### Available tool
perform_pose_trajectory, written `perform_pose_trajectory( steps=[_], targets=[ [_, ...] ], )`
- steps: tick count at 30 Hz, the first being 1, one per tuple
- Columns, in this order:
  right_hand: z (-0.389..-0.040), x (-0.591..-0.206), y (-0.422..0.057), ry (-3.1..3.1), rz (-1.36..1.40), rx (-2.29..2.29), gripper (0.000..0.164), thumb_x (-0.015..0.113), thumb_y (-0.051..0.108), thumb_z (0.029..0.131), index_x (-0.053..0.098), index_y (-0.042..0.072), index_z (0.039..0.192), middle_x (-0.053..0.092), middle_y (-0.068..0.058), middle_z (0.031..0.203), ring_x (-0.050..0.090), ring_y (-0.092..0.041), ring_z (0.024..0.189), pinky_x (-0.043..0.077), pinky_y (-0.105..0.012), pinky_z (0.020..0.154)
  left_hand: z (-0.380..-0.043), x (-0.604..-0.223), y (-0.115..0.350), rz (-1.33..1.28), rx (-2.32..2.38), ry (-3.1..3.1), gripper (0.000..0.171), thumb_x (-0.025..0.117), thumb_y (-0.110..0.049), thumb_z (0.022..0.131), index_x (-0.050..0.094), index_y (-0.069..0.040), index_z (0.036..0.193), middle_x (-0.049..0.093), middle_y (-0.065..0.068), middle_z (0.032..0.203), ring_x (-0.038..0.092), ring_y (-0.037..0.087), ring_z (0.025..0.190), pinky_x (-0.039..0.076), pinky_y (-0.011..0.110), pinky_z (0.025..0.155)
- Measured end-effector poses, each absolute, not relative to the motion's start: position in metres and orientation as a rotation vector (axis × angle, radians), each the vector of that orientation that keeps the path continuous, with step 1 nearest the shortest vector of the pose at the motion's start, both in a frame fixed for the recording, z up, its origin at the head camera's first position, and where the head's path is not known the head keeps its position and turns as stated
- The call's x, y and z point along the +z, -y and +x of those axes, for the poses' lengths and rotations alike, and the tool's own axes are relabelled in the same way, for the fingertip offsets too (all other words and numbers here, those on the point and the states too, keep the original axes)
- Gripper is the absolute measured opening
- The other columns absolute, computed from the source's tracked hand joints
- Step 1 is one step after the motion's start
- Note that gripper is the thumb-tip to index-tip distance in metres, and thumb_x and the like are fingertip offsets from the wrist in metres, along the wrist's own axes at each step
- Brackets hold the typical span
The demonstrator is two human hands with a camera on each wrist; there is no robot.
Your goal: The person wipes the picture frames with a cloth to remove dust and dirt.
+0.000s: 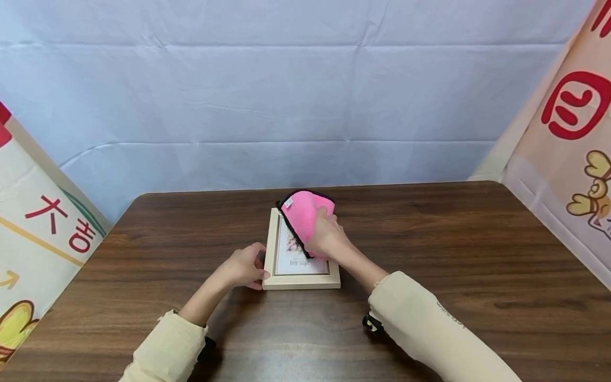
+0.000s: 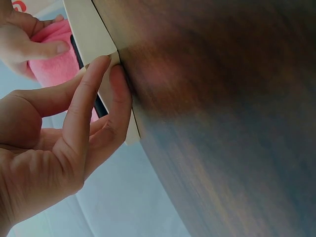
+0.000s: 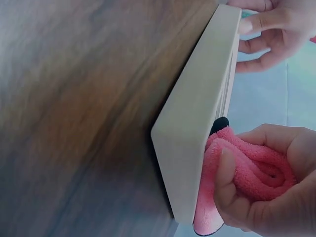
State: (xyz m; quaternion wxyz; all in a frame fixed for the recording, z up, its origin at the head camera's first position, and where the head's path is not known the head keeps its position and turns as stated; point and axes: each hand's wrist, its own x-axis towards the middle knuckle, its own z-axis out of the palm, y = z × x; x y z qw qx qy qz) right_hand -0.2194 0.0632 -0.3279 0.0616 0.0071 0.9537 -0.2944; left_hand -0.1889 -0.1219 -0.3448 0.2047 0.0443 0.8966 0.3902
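Note:
A cream picture frame (image 1: 302,282) lies flat on the table, with a printed card reading "free style" behind its front. My left hand (image 1: 244,267) holds the frame's left side, thumb near the front corner and fingers along the edge. In the left wrist view the fingers of that hand (image 2: 74,123) bend against the frame's side (image 2: 91,24). A pink cloth (image 1: 302,209) with black trim and a small white tag covers the upper right of the frame. Bunched cloth (image 3: 247,165) is gripped in my right hand (image 3: 276,197), pressed against the frame's face.
The dark wooden table (image 1: 429,239) extends to both sides of the frame. Behind it hangs a pale, creased backdrop cloth (image 1: 262,95). Printed banners stand at the left (image 1: 47,212) and right (image 1: 573,132). Cream sleeves (image 1: 420,318) cover both forearms.

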Motion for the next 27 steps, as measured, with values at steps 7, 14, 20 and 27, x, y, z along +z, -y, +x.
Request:
perform_pose_trajectory(
  steps=[7, 14, 20, 27],
  targets=[
    [-0.214, -0.329, -0.050, -2.856, -0.020, -0.890, 0.069, 0.076, 0.004, 0.067, 0.034, -0.004, 0.122, 0.047, -0.027, 0.105, 0.054, -0.036, 0.083, 0.049, -0.038, 0.065, -0.190, -0.345, 0.122, 0.120, 1.075, -2.502, 0.045, 0.063, 0.009, 0.082, 0.045, 0.005, 0.123, 0.053, 0.015, 0.085, 0.061, 0.019, 0.064, 0.056, 0.028, 0.057],
    [-0.210, -0.331, -0.042, -2.835, -0.049, -0.898, 0.069, 0.076, 0.001, 0.065, 0.034, -0.004, 0.121, 0.047, -0.026, 0.102, 0.053, -0.034, 0.078, 0.047, -0.032, 0.056, -0.189, -0.345, 0.121, 0.125, 1.064, -2.508, 0.045, 0.063, 0.008, 0.082, 0.045, 0.005, 0.123, 0.053, 0.014, 0.085, 0.061, 0.018, 0.064, 0.056, 0.028, 0.056],
    [-0.212, -0.330, -0.046, -2.846, -0.047, -0.855, 0.072, 0.076, 0.004, 0.067, 0.033, -0.005, 0.124, 0.048, -0.027, 0.105, 0.054, -0.034, 0.080, 0.049, -0.034, 0.060, -0.189, -0.344, 0.122, 0.133, 1.060, -2.506, 0.045, 0.063, 0.009, 0.082, 0.044, 0.005, 0.123, 0.053, 0.014, 0.085, 0.061, 0.018, 0.064, 0.056, 0.027, 0.056],
    [-0.218, -0.328, -0.059, -2.875, -0.036, -0.828, 0.070, 0.075, 0.008, 0.068, 0.034, -0.006, 0.124, 0.050, -0.027, 0.105, 0.054, -0.040, 0.091, 0.050, -0.039, 0.068, -0.189, -0.344, 0.121, 0.127, 1.066, -2.502, 0.045, 0.063, 0.008, 0.082, 0.045, 0.004, 0.122, 0.053, 0.014, 0.085, 0.061, 0.018, 0.063, 0.056, 0.028, 0.056]
  ],
)
